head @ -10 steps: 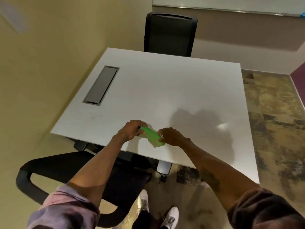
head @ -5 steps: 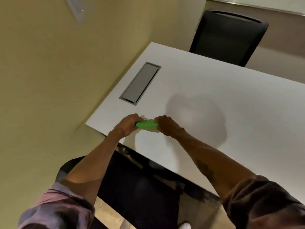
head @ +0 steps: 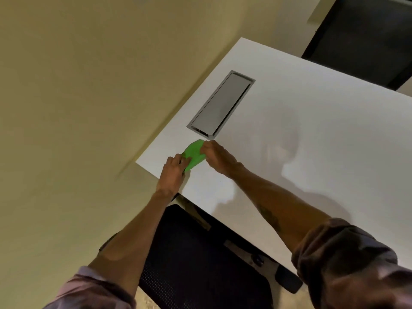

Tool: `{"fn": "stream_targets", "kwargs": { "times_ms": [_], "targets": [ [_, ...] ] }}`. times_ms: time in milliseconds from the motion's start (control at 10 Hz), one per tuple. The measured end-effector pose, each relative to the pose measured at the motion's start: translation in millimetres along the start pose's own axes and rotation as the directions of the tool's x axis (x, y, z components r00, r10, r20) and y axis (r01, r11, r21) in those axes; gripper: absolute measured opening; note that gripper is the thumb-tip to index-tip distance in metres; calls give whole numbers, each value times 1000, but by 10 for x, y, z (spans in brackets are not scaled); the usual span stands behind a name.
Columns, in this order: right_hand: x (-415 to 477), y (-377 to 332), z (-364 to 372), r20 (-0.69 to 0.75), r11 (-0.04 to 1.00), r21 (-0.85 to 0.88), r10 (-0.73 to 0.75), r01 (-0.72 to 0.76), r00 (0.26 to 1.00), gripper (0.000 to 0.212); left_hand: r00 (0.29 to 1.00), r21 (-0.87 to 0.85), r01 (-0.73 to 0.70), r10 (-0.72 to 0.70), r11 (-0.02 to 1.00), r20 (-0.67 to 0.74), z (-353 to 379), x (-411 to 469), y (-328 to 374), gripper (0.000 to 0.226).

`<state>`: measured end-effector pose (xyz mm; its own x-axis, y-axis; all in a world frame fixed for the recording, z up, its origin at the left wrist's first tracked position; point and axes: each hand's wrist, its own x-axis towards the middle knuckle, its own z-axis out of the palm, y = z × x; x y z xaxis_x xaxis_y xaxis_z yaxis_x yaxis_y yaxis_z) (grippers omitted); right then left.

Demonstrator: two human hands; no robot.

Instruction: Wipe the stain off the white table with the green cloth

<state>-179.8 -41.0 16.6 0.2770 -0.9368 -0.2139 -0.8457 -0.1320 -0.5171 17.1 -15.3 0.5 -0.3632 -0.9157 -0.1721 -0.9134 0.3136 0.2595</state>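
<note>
I see both hands on the green cloth (head: 193, 155), which sits at the near left corner of the white table (head: 312, 139), just short of the near end of the grey hatch (head: 220, 104) set into the top. My left hand (head: 172, 172) is closed on the cloth's near edge, fingers pinching it. My right hand (head: 217, 156) is closed on its far right edge. I cannot tell whether the cloth lies flat. No stain can be made out at this sharpness. A black chair (head: 200, 259) stands under the near edge.
</note>
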Motion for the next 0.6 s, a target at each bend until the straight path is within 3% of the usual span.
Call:
{"fn": "stream_targets", "kwargs": {
  "times_ms": [200,600],
  "targets": [
    [-23,140,277,130,996,-82,-17,28,991,36,991,-18,78,-76,997,113,336,-66,53,52],
    [-312,128,70,59,974,35,222,-225,973,43,968,-2,136,-132,991,212,204,49,179,67]
  ]
}}
